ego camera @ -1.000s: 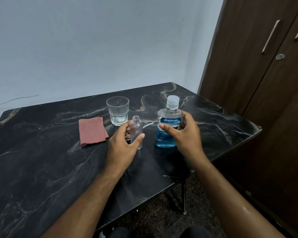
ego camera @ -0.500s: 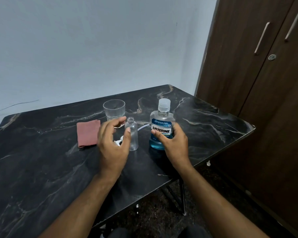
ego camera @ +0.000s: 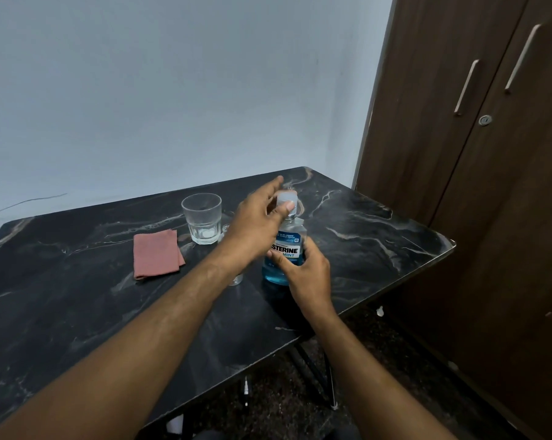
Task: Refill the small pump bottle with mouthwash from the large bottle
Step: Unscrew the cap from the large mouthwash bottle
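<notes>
The large mouthwash bottle (ego camera: 288, 249) stands upright on the black marble table (ego camera: 77, 312), blue liquid in its lower part. My right hand (ego camera: 304, 276) grips its lower body from the near right. My left hand (ego camera: 255, 223) reaches across onto the white cap (ego camera: 287, 196): the thumb presses the cap's front and the fingers pass behind it. The small clear bottle stands just left of the large one, with no pump on it. My left forearm hides all but its base (ego camera: 235, 280).
A clear drinking glass (ego camera: 202, 217) stands behind the small bottle. A folded pink cloth (ego camera: 157, 257) lies to its left. The table's right edge (ego camera: 427, 265) is near a dark wooden wardrobe (ego camera: 490, 154). A pale wall runs behind the table.
My left hand has left the small bottle and moved right and up onto the large bottle's cap. My right hand has stayed on the large bottle's body.
</notes>
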A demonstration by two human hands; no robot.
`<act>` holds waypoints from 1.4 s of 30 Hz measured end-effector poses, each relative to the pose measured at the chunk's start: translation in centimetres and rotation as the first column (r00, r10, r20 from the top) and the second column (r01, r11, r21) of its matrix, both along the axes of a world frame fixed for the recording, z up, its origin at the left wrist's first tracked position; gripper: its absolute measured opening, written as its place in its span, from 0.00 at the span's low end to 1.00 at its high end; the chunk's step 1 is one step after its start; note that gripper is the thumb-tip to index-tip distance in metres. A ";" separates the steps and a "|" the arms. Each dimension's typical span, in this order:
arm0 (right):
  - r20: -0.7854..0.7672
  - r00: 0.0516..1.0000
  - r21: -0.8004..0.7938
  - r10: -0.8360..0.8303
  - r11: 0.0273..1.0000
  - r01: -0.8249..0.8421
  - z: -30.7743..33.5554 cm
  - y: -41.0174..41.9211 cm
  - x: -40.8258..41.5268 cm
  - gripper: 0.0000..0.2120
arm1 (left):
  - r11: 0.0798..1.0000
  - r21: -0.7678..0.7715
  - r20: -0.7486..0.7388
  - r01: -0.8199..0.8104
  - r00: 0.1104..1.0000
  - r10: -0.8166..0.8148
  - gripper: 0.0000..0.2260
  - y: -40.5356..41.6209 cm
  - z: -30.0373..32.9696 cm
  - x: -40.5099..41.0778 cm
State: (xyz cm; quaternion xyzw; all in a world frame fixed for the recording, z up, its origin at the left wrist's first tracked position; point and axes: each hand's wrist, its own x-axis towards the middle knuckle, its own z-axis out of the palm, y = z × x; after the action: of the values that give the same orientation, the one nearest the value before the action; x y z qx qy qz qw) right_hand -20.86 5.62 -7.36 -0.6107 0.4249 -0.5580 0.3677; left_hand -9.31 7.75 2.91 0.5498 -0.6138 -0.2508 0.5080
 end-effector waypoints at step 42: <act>-0.021 1.000 0.002 0.006 1.000 -0.006 -0.2 0.1 0.0 0.18 | 0.973 -0.053 -0.340 -0.225 0.920 0.195 0.17 6.1 -2.4 8.0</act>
State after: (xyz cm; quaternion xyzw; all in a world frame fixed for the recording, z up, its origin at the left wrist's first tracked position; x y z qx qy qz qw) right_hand -20.88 5.70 -7.57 -0.6175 0.4275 -0.5499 0.3656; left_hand -1.32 13.84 0.49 0.5386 -0.4675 -0.2557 0.6527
